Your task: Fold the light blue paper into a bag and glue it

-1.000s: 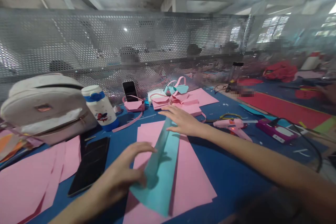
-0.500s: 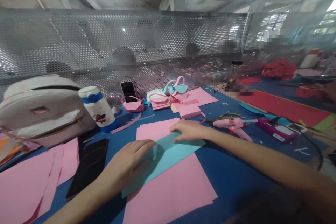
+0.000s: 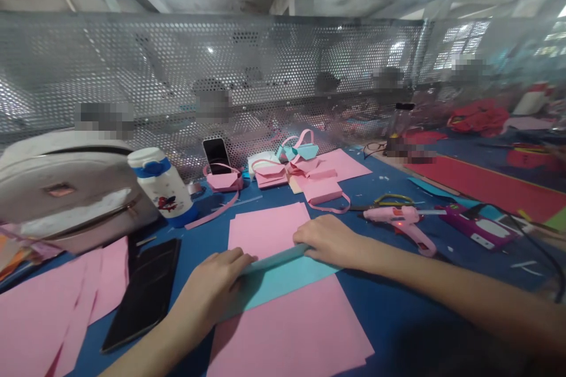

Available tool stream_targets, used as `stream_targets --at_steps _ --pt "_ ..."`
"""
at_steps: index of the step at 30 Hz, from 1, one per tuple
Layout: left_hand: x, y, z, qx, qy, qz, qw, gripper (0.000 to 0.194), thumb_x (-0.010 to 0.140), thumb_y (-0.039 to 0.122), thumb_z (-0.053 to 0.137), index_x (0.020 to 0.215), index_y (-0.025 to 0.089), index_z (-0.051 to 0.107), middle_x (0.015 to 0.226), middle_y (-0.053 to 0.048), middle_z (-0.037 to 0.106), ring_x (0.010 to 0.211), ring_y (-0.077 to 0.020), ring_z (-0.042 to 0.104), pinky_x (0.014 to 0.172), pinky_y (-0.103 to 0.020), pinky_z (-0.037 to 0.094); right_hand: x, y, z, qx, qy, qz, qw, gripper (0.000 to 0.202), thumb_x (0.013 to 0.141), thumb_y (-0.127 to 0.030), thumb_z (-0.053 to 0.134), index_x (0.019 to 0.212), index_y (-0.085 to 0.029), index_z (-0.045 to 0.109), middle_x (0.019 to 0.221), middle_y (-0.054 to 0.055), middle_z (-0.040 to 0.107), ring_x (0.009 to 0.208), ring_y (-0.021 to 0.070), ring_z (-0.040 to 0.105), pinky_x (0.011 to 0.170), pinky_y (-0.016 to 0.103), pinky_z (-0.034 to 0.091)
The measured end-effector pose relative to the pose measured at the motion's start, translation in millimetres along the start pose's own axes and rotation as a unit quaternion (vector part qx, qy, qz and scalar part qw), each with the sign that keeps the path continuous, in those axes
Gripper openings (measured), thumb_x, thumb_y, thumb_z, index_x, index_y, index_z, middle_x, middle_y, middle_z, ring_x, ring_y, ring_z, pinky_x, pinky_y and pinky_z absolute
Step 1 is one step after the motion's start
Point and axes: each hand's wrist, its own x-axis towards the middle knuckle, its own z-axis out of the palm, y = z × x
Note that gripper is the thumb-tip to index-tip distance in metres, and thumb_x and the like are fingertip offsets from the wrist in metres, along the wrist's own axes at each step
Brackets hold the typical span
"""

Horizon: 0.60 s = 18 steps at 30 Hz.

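left hand (image 3: 219,280) and right hand (image 3: 329,242) pinching teal paper (image 3: 283,280), long axis crosswise, right end farther

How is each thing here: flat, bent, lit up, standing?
Teal paper: far edge turned up
Left hand: gripping teal paper
Right hand: gripping teal paper
Pink sheets underneath: flat, stacked
Glue gun: lying down, red light lit
Bottle: standing, lid on
Upright phone: screen dark

Upper limbs of the worker, as I see them: left hand (image 3: 216,283) and right hand (image 3: 329,242), both bare, with slender fingers (image 3: 239,258); left forearm (image 3: 154,344) and right forearm (image 3: 424,280), likewise bare, slim, smooth in outline, each tapering toward the hand.
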Motion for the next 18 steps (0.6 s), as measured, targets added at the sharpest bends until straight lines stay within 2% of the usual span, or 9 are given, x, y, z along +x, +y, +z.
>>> stream_targets --at_steps 3,6,9,12,15,17,18 --pt "-12 4 16.9 0.028 0.063 0.045 0.997 0.040 0.080 0.006 0.055 0.116 0.021 0.064 0.103 -0.007 0.070 0.090 -0.0252 0.067 0.076 -0.036 0.053 -5 -11 5 -0.028 -0.001 -0.005 1.000 0.016 0.085 -0.005 0.055 0.092 -0.017 0.064 0.093 0.006 0.071 0.090 0.0214 0.065 0.066 0.029 0.039" --pt "-22 10 29.9 0.055 0.114 0.081 0.989 0.044 0.077 0.008 0.058 0.120 0.017 0.061 0.113 -0.011 0.070 0.098 -0.0283 0.067 0.081 -0.040 0.055 -12 -22 14 -0.075 0.007 -0.022 0.997 0.022 0.085 -0.002 0.054 0.101 -0.015 0.063 0.098 0.009 0.070 0.093 0.0232 0.064 0.071 0.032 0.044" --pt "-28 15 34.3 0.079 0.116 0.107 0.984 0.057 0.076 0.004 0.051 0.132 0.014 0.053 0.130 -0.013 0.064 0.110 -0.0285 0.065 0.090 -0.042 0.053 -20 -30 25 -0.073 0.041 -0.075 0.994 0.041 0.086 -0.003 0.052 0.126 -0.012 0.055 0.120 0.013 0.065 0.108 0.0251 0.061 0.083 0.036 0.048" --pt "-33 19 33.7 0.095 0.106 0.118 0.983 0.065 0.079 0.003 0.046 0.143 0.013 0.042 0.145 -0.014 0.050 0.124 -0.0275 0.057 0.100 -0.043 0.049 -27 -34 38 -0.015 0.060 -0.118 0.991 0.055 0.090 -0.006 0.044 0.145 -0.007 0.038 0.144 0.016 0.049 0.131 0.0251 0.047 0.103 0.040 0.041" --pt "-35 20 32.9 0.095 0.096 0.127 0.983 0.055 0.096 0.022 0.046 0.149 0.013 0.033 0.152 -0.013 0.040 0.134 -0.0257 0.048 0.105 -0.041 0.046 -30 -34 46 0.042 0.042 -0.118 0.991 0.054 0.096 -0.015 0.039 0.149 -0.008 0.032 0.152 0.016 0.037 0.141 0.0245 0.034 0.114 0.042 0.031" --pt "-37 20 33.4 0.087 0.096 0.133 0.983 0.059 0.100 0.038 0.044 0.151 0.014 0.028 0.154 -0.013 0.035 0.137 -0.0249 0.043 0.107 -0.041 0.044 -30 -33 48 0.071 0.023 -0.109 0.991 0.052 0.100 -0.022 0.036 0.150 -0.009 0.031 0.154 0.015 0.033 0.144 0.0240 0.029 0.116 0.044 0.027" --pt "-38 20 33.9 0.080 0.097 0.135 0.983 0.061 0.101 0.040 0.042 0.152 0.014 0.024 0.155 -0.012 0.033 0.139 -0.0246 0.040 0.109 -0.041 0.042 -30 -32 48 0.084 0.012 -0.104 0.991 0.052 0.101 -0.026 0.034 0.151 -0.010 0.030 0.155 0.014 0.032 0.145 0.0234 0.027 0.117 0.043 0.025"
